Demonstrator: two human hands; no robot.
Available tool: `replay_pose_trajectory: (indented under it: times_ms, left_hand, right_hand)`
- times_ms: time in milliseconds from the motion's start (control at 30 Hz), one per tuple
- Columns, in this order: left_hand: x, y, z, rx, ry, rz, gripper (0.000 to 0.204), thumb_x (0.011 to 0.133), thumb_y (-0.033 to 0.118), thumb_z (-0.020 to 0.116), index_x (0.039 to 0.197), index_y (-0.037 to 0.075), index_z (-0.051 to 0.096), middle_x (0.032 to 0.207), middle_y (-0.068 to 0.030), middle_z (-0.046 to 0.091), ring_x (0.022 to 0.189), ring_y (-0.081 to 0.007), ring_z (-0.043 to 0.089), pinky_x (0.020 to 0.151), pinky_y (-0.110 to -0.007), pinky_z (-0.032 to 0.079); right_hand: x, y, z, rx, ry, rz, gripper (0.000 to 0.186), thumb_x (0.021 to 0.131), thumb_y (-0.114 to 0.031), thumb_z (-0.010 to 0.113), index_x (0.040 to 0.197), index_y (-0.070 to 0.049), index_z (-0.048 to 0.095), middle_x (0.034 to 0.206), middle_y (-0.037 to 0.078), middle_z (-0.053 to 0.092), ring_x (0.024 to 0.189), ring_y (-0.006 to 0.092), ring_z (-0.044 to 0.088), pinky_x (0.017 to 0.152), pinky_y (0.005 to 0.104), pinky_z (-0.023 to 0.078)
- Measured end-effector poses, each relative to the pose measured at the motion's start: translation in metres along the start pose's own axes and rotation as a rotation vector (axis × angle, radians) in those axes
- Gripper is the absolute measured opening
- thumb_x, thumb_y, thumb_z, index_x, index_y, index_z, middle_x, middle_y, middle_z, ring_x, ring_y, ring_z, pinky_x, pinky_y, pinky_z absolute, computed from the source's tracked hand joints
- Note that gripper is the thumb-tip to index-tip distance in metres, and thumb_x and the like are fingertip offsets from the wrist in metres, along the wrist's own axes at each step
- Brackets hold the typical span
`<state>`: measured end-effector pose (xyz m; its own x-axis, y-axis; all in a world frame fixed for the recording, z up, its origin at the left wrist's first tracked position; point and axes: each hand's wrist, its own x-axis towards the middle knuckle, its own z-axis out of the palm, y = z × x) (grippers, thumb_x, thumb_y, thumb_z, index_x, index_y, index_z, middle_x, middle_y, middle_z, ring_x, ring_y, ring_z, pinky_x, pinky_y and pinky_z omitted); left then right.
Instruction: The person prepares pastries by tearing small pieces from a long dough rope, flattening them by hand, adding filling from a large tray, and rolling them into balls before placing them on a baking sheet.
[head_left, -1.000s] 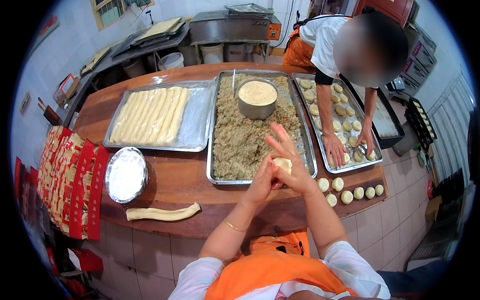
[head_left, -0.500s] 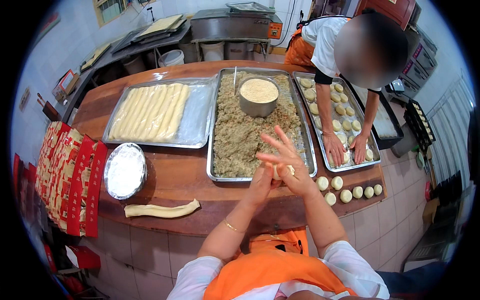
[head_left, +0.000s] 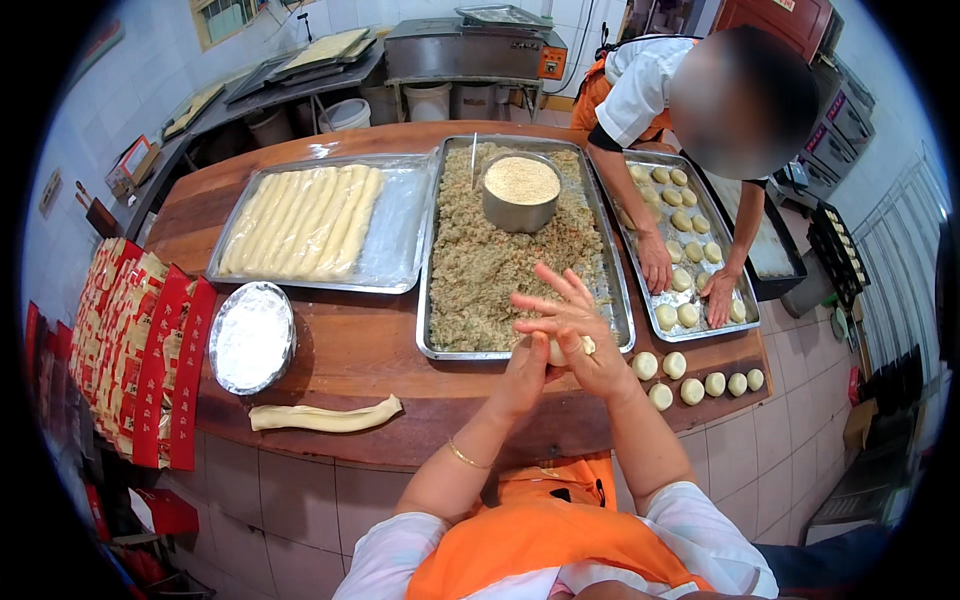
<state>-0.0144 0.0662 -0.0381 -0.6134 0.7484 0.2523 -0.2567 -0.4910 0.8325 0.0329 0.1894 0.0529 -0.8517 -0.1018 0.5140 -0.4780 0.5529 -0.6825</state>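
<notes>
At the left end of the desk (head_left: 360, 350) I see a stack of flat red cartons (head_left: 135, 350) with cream and gold printing, lying overlapped in a fan along the desk's edge. Further back on the left, on the grey counter (head_left: 160, 170) by the wall, stands a small red and white box (head_left: 132, 160). On the front of the steel machine (head_left: 470, 50) at the back I make out an orange control panel (head_left: 551, 63).

A curved wooden surface (head_left: 360, 350) on a white-tiled base fronts tiled walls (head_left: 150, 90), a window (head_left: 228, 16) and steel benches (head_left: 470, 45).
</notes>
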Motion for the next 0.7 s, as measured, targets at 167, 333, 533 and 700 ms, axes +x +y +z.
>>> replay_pose_trajectory:
  times_ms: [167, 333, 533, 700]
  left_hand:
    - [-0.006, 0.035, 0.036, -0.003, 0.104, -0.002, 0.07, 0.101, 0.066, 0.034, 0.132, 0.005, 0.047, 0.081, 0.0022, 0.051, 0.064, -0.004, 0.043, 0.053, -0.02, 0.031]
    - [-0.007, 0.011, -0.012, -0.037, -0.15, -0.101, 0.062, 0.103, 0.056, 0.043, 0.143, 0.009, 0.031, 0.09, 0.0014, 0.053, 0.068, -0.0045, 0.045, 0.055, -0.02, 0.033]
    - [-0.007, 0.008, 0.038, 0.124, 0.185, 0.187, 0.079, 0.098, 0.067, 0.042, 0.147, 0.007, 0.031, 0.092, 0.0023, 0.054, 0.064, -0.0018, 0.042, 0.052, -0.019, 0.029]
    - [-0.013, 0.035, 0.014, -0.002, -0.045, -0.026, 0.069, 0.099, 0.06, 0.048, 0.141, 0.006, 0.039, 0.097, 0.0034, 0.054, 0.068, -0.0027, 0.043, 0.056, -0.02, 0.032]
  right_hand:
    - [-0.006, 0.009, -0.006, 0.161, 0.002, 0.045, 0.051, 0.105, -0.048, 0.037, 0.116, -0.017, 0.076, 0.143, 0.01, 0.058, 0.148, 0.0333, 0.031, 0.121, 0.0545, 0.009]
    - [0.005, -0.012, 0.019, 0.055, 0.252, -0.068, 0.057, 0.105, -0.052, 0.034, 0.107, -0.016, 0.078, 0.127, 0.009, 0.069, 0.143, 0.0328, 0.042, 0.121, 0.0545, 0.01]
    - [-0.011, 0.017, -0.01, 0.183, -0.091, 0.045, 0.059, 0.104, -0.057, 0.035, 0.114, -0.018, 0.077, 0.145, 0.01, 0.056, 0.15, 0.0364, 0.026, 0.121, 0.0562, 0.009]
    - [0.004, -0.012, 0.02, 0.083, 0.351, -0.085, 0.06, 0.107, -0.052, 0.03, 0.101, -0.017, 0.079, 0.13, 0.009, 0.067, 0.145, 0.0333, 0.038, 0.121, 0.055, 0.012]
